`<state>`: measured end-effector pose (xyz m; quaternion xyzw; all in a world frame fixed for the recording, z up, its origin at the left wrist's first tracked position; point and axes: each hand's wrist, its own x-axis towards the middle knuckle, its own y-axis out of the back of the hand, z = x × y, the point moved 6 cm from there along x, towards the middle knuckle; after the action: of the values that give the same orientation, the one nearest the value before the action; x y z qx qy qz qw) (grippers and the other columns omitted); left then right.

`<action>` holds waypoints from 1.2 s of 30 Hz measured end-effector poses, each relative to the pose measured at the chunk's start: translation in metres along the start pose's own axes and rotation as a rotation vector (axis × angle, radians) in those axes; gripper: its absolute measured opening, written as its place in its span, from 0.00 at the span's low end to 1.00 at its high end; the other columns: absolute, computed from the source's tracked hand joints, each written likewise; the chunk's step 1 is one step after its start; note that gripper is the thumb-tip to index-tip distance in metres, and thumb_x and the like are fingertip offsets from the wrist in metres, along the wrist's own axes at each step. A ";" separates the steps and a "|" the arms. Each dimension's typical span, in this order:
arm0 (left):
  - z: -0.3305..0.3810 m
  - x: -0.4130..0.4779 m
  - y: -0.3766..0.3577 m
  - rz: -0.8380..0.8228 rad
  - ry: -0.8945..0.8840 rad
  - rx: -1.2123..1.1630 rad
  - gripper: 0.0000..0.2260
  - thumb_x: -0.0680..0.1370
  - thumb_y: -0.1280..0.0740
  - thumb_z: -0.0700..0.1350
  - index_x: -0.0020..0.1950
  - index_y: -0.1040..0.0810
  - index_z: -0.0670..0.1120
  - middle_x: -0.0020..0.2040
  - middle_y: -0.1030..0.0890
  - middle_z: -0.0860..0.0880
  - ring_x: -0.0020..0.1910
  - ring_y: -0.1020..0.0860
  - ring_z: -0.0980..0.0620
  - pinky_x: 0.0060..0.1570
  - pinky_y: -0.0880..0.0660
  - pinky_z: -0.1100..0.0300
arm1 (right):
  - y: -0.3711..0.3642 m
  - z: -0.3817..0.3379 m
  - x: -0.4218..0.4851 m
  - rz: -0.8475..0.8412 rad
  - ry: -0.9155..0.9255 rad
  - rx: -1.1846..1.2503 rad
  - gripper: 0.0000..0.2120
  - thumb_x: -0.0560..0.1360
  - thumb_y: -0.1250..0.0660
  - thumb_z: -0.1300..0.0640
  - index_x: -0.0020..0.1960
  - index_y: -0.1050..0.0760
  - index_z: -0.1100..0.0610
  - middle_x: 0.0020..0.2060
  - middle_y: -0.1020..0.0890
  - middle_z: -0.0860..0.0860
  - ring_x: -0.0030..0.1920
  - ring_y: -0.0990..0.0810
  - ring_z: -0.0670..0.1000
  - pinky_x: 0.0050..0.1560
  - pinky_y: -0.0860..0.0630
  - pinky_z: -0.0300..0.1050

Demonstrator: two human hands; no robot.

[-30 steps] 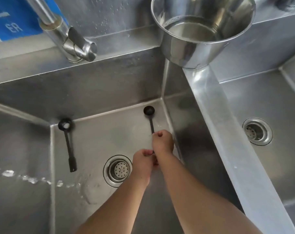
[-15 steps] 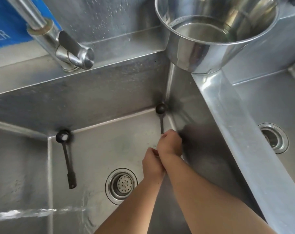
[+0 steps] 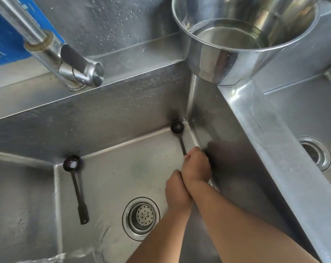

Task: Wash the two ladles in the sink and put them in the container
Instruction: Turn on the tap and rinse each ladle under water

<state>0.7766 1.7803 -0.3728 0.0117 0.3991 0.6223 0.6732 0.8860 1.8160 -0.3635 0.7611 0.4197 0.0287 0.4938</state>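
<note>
Gripping one black ladle (image 3: 179,136) by its handle, the right hand (image 3: 196,166) and left hand (image 3: 177,190) were seen closed together near the right wall of the sink (image 3: 113,175), bowl end at the far corner. A second ladle (image 3: 75,185) was left flat on the sink floor, left of the one drain (image 3: 141,218). One steel container (image 3: 242,44), apparently holding water, was perched on the divider.

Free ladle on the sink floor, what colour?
Black ladle, white speck in its bowl; head view.
</note>
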 end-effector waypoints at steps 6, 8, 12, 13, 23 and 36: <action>-0.008 0.002 -0.003 -0.023 0.009 -0.071 0.07 0.78 0.40 0.38 0.44 0.23 0.40 0.42 0.19 0.39 0.44 0.20 0.36 0.44 0.23 0.45 | 0.001 0.000 -0.006 0.022 0.005 0.063 0.04 0.79 0.38 0.58 0.49 0.24 0.57 0.48 0.19 0.54 0.47 0.19 0.57 0.47 0.20 0.55; -0.010 0.003 -0.003 -0.063 0.019 -0.099 0.08 0.76 0.40 0.38 0.37 0.26 0.44 0.38 0.22 0.39 0.41 0.24 0.32 0.40 0.25 0.46 | 0.002 0.000 -0.007 0.032 0.004 0.084 0.04 0.79 0.38 0.58 0.50 0.25 0.57 0.49 0.19 0.54 0.48 0.20 0.58 0.48 0.20 0.55; -0.017 0.002 0.002 -0.161 0.124 -0.142 0.11 0.72 0.39 0.39 0.31 0.34 0.49 0.26 0.28 0.52 0.26 0.31 0.49 0.34 0.30 0.53 | 0.006 0.006 -0.013 0.040 -0.058 0.158 0.08 0.77 0.40 0.64 0.52 0.24 0.57 0.51 0.18 0.55 0.50 0.20 0.60 0.49 0.22 0.53; -0.025 -0.002 0.002 -0.216 0.190 -0.194 0.09 0.73 0.38 0.40 0.33 0.31 0.46 0.23 0.25 0.51 0.24 0.27 0.50 0.30 0.27 0.54 | 0.008 0.008 -0.016 0.048 -0.059 0.170 0.09 0.77 0.40 0.65 0.53 0.24 0.57 0.51 0.18 0.56 0.51 0.20 0.60 0.49 0.22 0.53; -0.114 -0.050 0.099 -0.282 0.335 -0.147 0.05 0.79 0.35 0.38 0.44 0.28 0.42 0.30 0.21 0.43 0.20 0.25 0.51 0.23 0.34 0.65 | 0.009 -0.024 -0.103 -0.030 0.352 0.069 0.15 0.73 0.38 0.70 0.57 0.22 0.61 0.53 0.21 0.57 0.55 0.23 0.58 0.55 0.27 0.47; -0.152 -0.021 0.258 0.123 0.357 -0.121 0.04 0.73 0.36 0.39 0.41 0.23 0.45 0.32 0.19 0.43 0.28 0.21 0.45 0.28 0.28 0.60 | -0.119 -0.089 -0.213 -0.677 0.315 0.008 0.12 0.79 0.36 0.62 0.61 0.24 0.58 0.43 0.22 0.47 0.38 0.22 0.46 0.39 0.23 0.37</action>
<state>0.4809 1.7471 -0.3329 -0.1150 0.4728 0.6771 0.5521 0.6351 1.7575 -0.3317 0.5672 0.7187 -0.0212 0.4017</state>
